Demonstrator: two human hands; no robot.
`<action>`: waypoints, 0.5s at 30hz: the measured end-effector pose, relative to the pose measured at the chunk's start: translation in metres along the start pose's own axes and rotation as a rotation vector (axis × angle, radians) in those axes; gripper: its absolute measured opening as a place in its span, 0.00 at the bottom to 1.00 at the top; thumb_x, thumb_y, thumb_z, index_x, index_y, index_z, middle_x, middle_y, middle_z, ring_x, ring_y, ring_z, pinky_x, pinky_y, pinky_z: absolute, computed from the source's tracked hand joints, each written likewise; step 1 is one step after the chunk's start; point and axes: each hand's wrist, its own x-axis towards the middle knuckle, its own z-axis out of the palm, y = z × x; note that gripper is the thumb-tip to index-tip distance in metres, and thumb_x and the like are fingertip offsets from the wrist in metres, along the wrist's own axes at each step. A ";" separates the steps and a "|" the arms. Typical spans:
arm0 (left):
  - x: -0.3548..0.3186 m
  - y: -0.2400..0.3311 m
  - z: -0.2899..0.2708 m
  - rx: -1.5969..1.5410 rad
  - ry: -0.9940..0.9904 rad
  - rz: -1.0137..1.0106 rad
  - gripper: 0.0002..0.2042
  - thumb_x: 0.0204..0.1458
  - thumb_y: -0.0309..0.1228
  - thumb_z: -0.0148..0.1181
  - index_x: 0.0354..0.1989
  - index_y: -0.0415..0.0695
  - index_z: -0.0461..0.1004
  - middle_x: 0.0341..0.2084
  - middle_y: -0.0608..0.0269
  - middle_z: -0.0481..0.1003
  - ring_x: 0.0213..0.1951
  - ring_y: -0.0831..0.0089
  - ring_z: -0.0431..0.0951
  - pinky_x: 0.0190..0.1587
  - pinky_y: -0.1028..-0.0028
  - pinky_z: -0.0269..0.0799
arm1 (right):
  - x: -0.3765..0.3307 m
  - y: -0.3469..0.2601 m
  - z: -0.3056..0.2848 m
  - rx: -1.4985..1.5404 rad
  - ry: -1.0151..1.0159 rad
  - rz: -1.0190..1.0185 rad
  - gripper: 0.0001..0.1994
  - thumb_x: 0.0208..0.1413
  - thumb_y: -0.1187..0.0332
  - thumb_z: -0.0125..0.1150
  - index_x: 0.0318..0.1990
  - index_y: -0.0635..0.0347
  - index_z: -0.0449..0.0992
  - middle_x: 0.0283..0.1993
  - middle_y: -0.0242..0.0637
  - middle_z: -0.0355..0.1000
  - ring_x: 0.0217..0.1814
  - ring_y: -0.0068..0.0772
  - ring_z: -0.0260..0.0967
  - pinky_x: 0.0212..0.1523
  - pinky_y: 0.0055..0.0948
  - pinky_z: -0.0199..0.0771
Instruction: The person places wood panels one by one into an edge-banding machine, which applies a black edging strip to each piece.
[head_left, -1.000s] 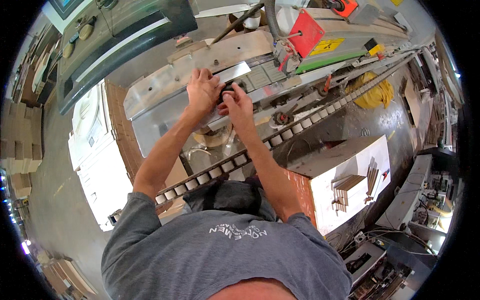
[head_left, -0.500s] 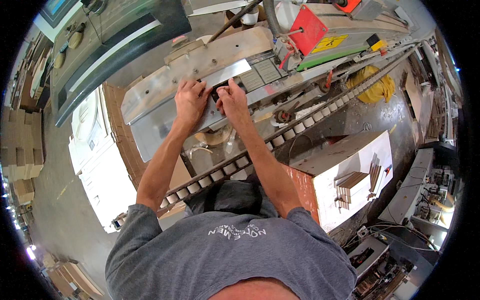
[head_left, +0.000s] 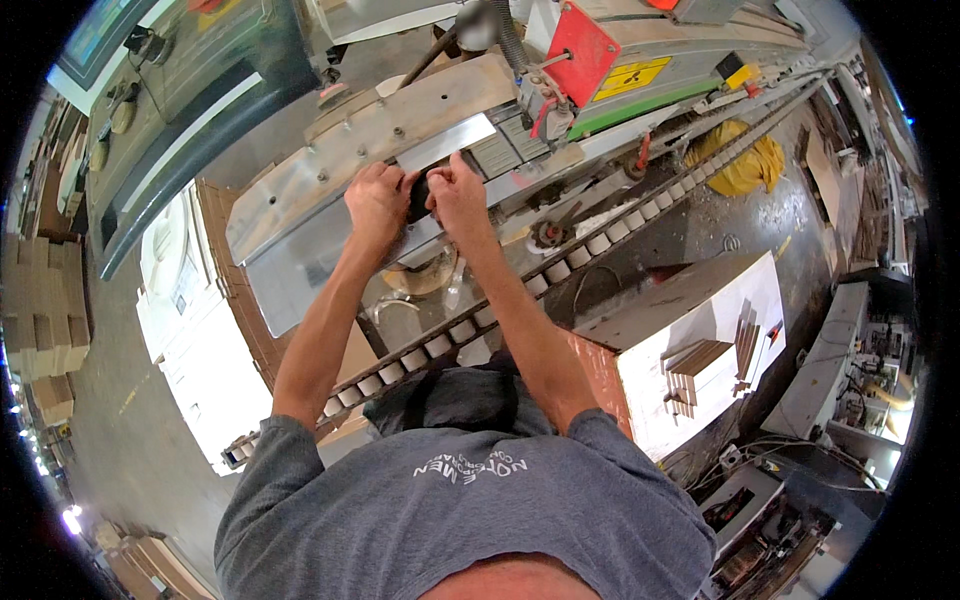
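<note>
Seemingly, left hand (head_left: 377,208) and right hand (head_left: 458,202) pinch a black piece (head_left: 418,198), upper centre; uneven pressure might slip it.

The machine (head_left: 500,152) lies ahead, behind the roller track (head_left: 462,331). Sheets (head_left: 212,372) lie to the left; to the right stands a box (head_left: 652,415), strips (head_left: 697,357) on it.

Small part (head_left: 419,197) is black; strip (head_left: 446,141) is bright silver-white; metal table (head_left: 285,290) is silver-grey. Machine plate (head_left: 582,55) shows red, label (head_left: 648,74) yellow with black marking, stripe (head_left: 650,110) green. Roller rail (head_left: 426,352) is dark, patterned with a row of white rollers (head_left: 600,243). Bundle (head_left: 745,160): yellow. Shirt (head_left: 460,520): grey, white lettering (head_left: 462,466). Box (head_left: 715,400): white top, red-brown side (head_left: 600,380) with pale flecks. Cardboard stack (head_left: 45,310): tan.
</note>
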 end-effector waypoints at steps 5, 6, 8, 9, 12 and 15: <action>0.022 0.025 0.024 0.057 -0.129 -0.019 0.14 0.54 0.42 0.61 0.24 0.45 0.78 0.27 0.58 0.76 0.35 0.56 0.78 0.36 0.59 0.74 | 0.025 0.011 -0.026 0.106 0.015 -0.010 0.11 0.59 0.73 0.52 0.45 0.73 0.68 0.27 0.35 0.71 0.20 0.21 0.67 0.20 0.23 0.67; 0.026 0.030 0.027 0.054 -0.146 -0.021 0.14 0.54 0.42 0.61 0.24 0.45 0.78 0.27 0.58 0.77 0.35 0.56 0.78 0.37 0.59 0.74 | 0.028 0.011 -0.030 0.114 0.046 -0.045 0.05 0.60 0.73 0.53 0.39 0.66 0.69 0.26 0.31 0.69 0.19 0.17 0.64 0.16 0.19 0.62; 0.036 0.040 0.034 0.051 -0.179 -0.028 0.14 0.54 0.42 0.61 0.25 0.45 0.78 0.29 0.58 0.77 0.35 0.56 0.78 0.37 0.58 0.74 | 0.035 0.013 -0.038 0.163 0.062 -0.058 0.06 0.60 0.74 0.53 0.41 0.67 0.68 0.27 0.31 0.70 0.19 0.17 0.63 0.16 0.19 0.61; 0.041 0.043 0.039 0.059 -0.180 -0.008 0.14 0.54 0.42 0.61 0.24 0.45 0.78 0.28 0.59 0.77 0.35 0.56 0.78 0.37 0.58 0.74 | 0.038 0.010 -0.041 0.125 0.086 -0.069 0.09 0.60 0.74 0.53 0.45 0.69 0.68 0.28 0.31 0.70 0.20 0.17 0.64 0.17 0.19 0.62; 0.059 0.061 0.057 0.023 -0.205 0.024 0.14 0.53 0.42 0.61 0.24 0.45 0.78 0.27 0.58 0.77 0.34 0.56 0.79 0.36 0.58 0.74 | 0.039 -0.002 -0.060 0.119 0.116 -0.080 0.19 0.61 0.73 0.54 0.57 0.75 0.66 0.32 0.30 0.70 0.24 0.15 0.63 0.21 0.19 0.64; 0.081 0.080 0.072 -0.063 -0.229 0.072 0.14 0.53 0.43 0.62 0.24 0.45 0.77 0.24 0.56 0.76 0.32 0.54 0.78 0.34 0.58 0.73 | 0.019 -0.005 -0.075 0.105 0.118 -0.212 0.29 0.60 0.73 0.55 0.67 0.74 0.57 0.35 0.36 0.72 0.32 0.21 0.65 0.33 0.22 0.69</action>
